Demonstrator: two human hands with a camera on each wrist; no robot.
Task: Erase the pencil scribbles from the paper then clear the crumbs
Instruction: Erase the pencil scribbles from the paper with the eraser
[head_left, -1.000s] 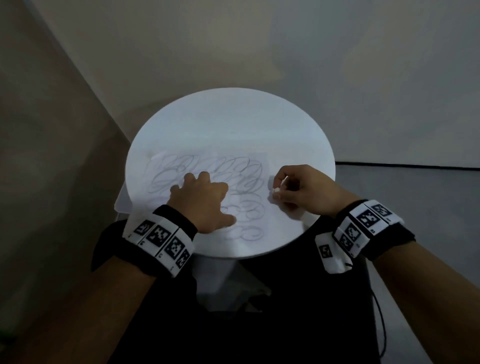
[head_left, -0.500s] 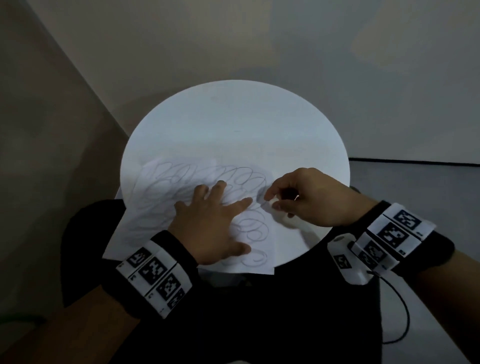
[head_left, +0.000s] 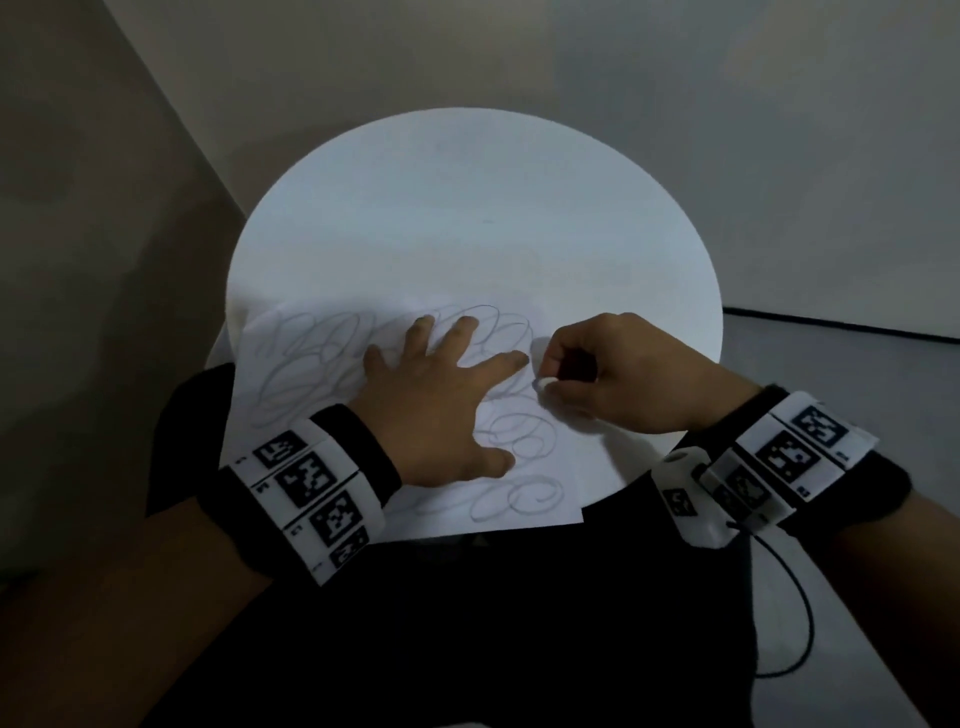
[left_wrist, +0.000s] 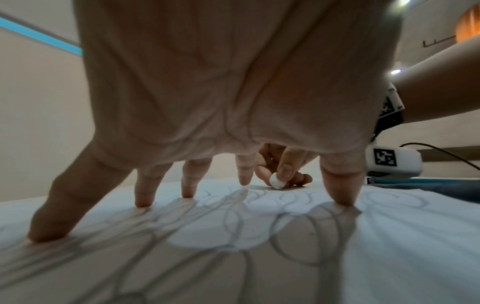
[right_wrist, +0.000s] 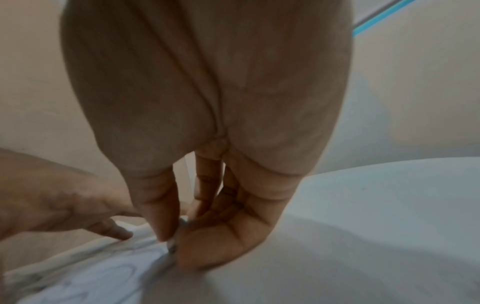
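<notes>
round table (head_left: 467, 208): left hand (head_left: 436, 410) flat on paper (head_left: 519, 457), right hand (head_left: 618, 379) pinching eraser (head_left: 545, 383).

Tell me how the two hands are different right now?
The left hand lies spread, its fingers straight and pressing on the paper; the right hand is curled up. The left hand holds nothing; the right hand pinches a small white eraser at the paper's right edge. The left hand covers the pencil scribbles; the right sits beside them. Both wear wristbands with black-and-white markers.
</notes>
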